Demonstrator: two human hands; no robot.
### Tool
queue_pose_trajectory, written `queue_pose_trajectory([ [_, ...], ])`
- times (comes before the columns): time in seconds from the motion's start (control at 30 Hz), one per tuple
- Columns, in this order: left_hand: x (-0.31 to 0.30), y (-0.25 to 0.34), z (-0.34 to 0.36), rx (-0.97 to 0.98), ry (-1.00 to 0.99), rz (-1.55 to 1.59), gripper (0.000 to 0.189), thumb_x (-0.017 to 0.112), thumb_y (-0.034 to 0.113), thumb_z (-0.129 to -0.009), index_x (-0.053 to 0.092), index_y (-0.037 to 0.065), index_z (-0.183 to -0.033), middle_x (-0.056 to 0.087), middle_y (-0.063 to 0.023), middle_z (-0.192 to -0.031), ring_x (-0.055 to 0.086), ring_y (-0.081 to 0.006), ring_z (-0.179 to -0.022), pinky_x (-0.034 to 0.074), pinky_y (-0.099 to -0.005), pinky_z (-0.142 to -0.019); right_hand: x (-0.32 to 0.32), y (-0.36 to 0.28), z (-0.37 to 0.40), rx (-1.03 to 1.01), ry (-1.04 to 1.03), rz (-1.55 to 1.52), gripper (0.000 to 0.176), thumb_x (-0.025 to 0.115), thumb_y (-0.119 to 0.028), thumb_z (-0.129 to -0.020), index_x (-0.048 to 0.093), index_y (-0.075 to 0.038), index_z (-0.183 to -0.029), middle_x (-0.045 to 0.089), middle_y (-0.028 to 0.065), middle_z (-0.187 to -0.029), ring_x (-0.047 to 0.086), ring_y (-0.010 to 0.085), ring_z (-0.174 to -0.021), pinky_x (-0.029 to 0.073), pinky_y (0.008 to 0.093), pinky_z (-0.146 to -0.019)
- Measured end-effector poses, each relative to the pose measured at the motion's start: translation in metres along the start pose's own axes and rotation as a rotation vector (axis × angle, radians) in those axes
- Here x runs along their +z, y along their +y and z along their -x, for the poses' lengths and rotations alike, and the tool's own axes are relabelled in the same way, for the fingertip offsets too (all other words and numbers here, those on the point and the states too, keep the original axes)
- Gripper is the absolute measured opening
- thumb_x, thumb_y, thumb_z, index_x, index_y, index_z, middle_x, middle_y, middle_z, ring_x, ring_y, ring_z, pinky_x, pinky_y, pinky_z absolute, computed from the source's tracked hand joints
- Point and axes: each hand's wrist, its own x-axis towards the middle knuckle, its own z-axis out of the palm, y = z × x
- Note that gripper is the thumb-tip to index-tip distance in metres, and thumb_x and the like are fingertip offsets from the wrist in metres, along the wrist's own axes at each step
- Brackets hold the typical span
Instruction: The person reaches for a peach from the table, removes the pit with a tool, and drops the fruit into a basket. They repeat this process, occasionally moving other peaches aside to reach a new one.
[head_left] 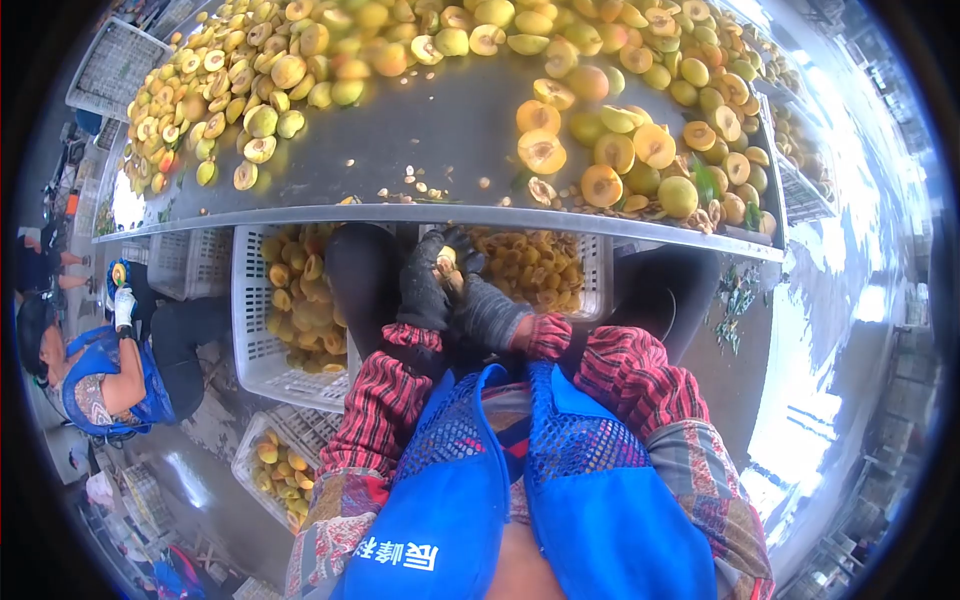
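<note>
Both my hands wear dark gloves and meet between my knees, just below the table's front edge. My left hand point(425, 285), fingers curled, is against a small yellow-brown piece of fruit point(449, 262). From the other side my right hand point(485, 305) closes round the same piece, so the two hands touch. The fingers partly hide the fruit. Under and behind the hands stands a white crate of fruit halves point(592, 275). To the left is another white crate point(250, 330) of yellow fruit.
A metal table point(430, 125) carries piles of whole and halved fruit point(655, 145), with loose pits near its edge. A smaller crate point(245, 450) of fruit sits on the floor at lower left. A co-worker in a blue vest point(95, 380) sits at far left.
</note>
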Motion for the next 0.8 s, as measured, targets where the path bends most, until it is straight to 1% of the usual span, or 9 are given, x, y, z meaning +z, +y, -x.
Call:
queue_pose_trajectory([
  [0.2,-0.01,0.002,-0.001,-0.186,-0.204,-0.422,0.027,0.041,0.019,-0.085,0.054,-0.002,-0.096,0.057,-0.0082,-0.082,0.055,-0.0189,-0.068,0.045,-0.0253,-0.064,-0.035,-0.037,0.004,0.238,-0.064,-0.035,0.077,0.067,-0.027,-0.063,0.03,0.004,-0.122,0.052,0.0247,-0.089,0.054,0.036,-0.075,0.044,0.0387,-0.067],
  [0.33,0.002,-0.065,0.007,-0.106,-0.054,-0.247,0.024,0.04,0.018,-0.085,0.053,-0.001,-0.092,0.057,-0.0071,-0.079,0.054,-0.0167,-0.067,0.043,-0.0247,-0.061,-0.019,-0.03,-0.004,0.319,-0.055,-0.039,0.077,0.066,-0.025,-0.064,0.027,0.003,-0.123,0.053,0.0241,-0.086,0.055,0.0356,-0.075,0.045,0.038,-0.066],
  [0.4,0.007,-0.089,0.008,-0.048,0.046,-0.135,0.022,0.04,0.017,-0.086,0.053,0.0,-0.089,0.056,-0.0064,-0.077,0.053,-0.0152,-0.067,0.043,-0.0243,-0.059,0.009,-0.002,-0.007,-0.001,0.213,-0.123,0.077,0.066,-0.024,-0.064,0.026,0.001,-0.125,0.054,0.0233,-0.084,0.055,0.0355,-0.074,0.045,0.0381,-0.065],
  [0.43,0.006,-0.079,0.005,-0.094,0.062,-0.065,0.023,0.039,0.018,-0.086,0.053,0.0,-0.089,0.056,-0.0058,-0.077,0.052,-0.0147,-0.067,0.043,-0.0242,-0.059,0.008,-0.003,-0.008,-0.001,0.212,-0.124,0.077,0.066,-0.024,-0.064,0.026,0.001,-0.125,0.054,0.0233,-0.084,0.055,0.0355,-0.074,0.045,0.0381,-0.065],
  [0.5,0.004,-0.048,-0.002,-0.296,0.047,0.176,0.024,0.039,0.019,-0.086,0.053,0.0,-0.09,0.055,-0.0047,-0.077,0.052,-0.0137,-0.067,0.043,-0.0238,-0.059,-0.001,-0.008,-0.009,0.209,0.004,-0.172,0.078,0.066,-0.023,-0.064,0.025,0.004,-0.125,0.054,0.0236,-0.081,0.055,0.0354,-0.073,0.045,0.0383,-0.064],
  [0.6,0.005,0.003,-0.014,-0.662,0.108,0.685,0.026,0.039,0.021,-0.087,0.053,0.0,-0.091,0.053,-0.003,-0.077,0.051,-0.0123,-0.067,0.044,-0.0233,-0.06,-0.02,-0.021,-0.003,0.376,-0.045,-0.165,0.075,0.066,-0.021,-0.064,0.027,0.006,-0.123,0.054,0.0245,-0.08,0.055,0.0351,-0.073,0.044,0.0393,-0.064],
  [0.7,0.003,0.047,-0.031,-0.973,0.212,0.999,0.028,0.038,0.023,-0.088,0.053,0.0,-0.092,0.052,-0.0014,-0.077,0.05,-0.0108,-0.067,0.044,-0.0228,-0.061,0.014,0.006,-0.009,0.45,0.001,-0.107,0.07,0.066,-0.02,-0.065,0.032,0.005,-0.121,0.055,0.0246,-0.083,0.056,0.0346,-0.073,0.045,0.0389,-0.063],
  [0.73,0.004,0.018,-0.026,-0.973,0.212,0.998,0.028,0.038,0.023,-0.088,0.053,0.0,-0.092,0.052,-0.0014,-0.077,0.05,-0.0108,-0.067,0.044,-0.0228,-0.061,0.011,0.002,-0.009,0.45,0.001,-0.107,0.07,0.066,-0.02,-0.065,0.032,0.005,-0.121,0.055,0.0246,-0.083,0.056,0.0346,-0.073,0.045,0.0389,-0.063],
  [0.8,0.005,-0.062,-0.006,-0.583,0.046,0.719,0.029,0.041,0.024,-0.086,0.053,0.0,-0.096,0.055,-0.0046,-0.082,0.054,-0.015,-0.074,0.048,-0.0265,-0.066,0.0,-0.012,-0.007,0.092,0.141,-0.074,0.062,0.057,-0.012,-0.07,0.027,0.01,-0.12,0.057,0.0268,-0.082,0.057,0.0384,-0.077,0.045,0.0427,-0.066],
])
